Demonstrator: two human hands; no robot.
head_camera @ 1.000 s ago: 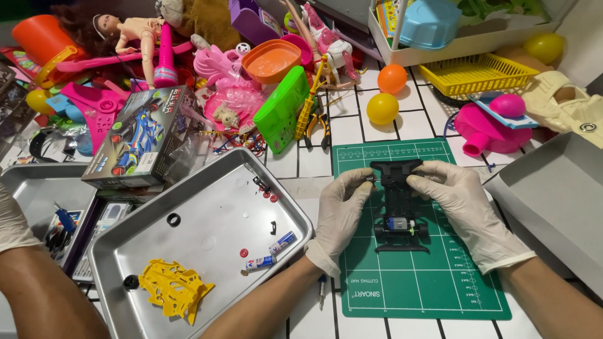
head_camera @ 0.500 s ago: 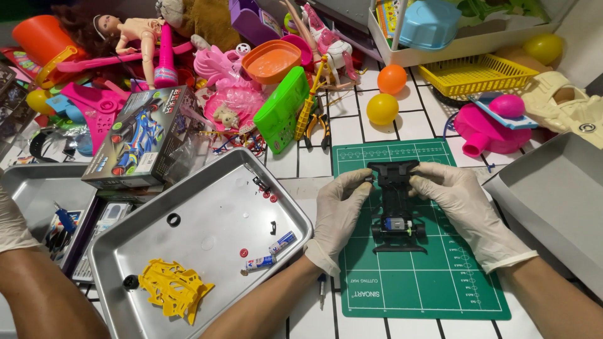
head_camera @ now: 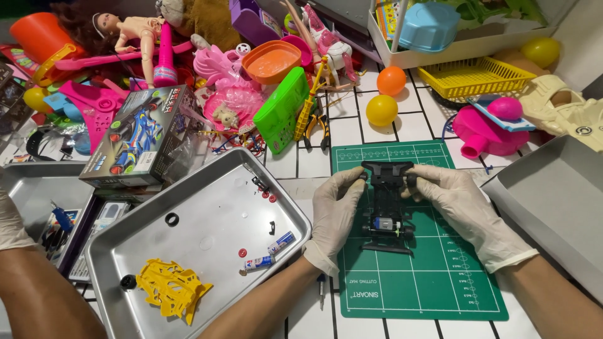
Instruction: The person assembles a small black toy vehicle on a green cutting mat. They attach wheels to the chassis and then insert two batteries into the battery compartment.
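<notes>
Black plastic toy car chassis, stripped of its body shell and showing a small motor near its lower end, is held just above the green cutting mat at centre right of the frame. The left hand, in a white glove, is closed on the chassis's upper left corner, and the right hand, gloved likewise, is pinched on the upper right corner; whether a wheel or an axle end lies under the fingertips cannot be told. The step in hand appears to be work at the front axle, and it would be done best with the chassis kept level over the mat, the pressure shared evenly between both sides, and the thin frame not twisted, so that any small part that drops is caught on the mat. To the left, in the lower middle of the frame, a shallow metal tray is seen, in which a yellow plastic car body shell, two small batteries, a black tyre ring and some tiny red gears are laid well apart. A printed cardboard kit box is propped beyond the tray, and a heap of bright plastic toys is spread across the upper part of the frame.
</notes>
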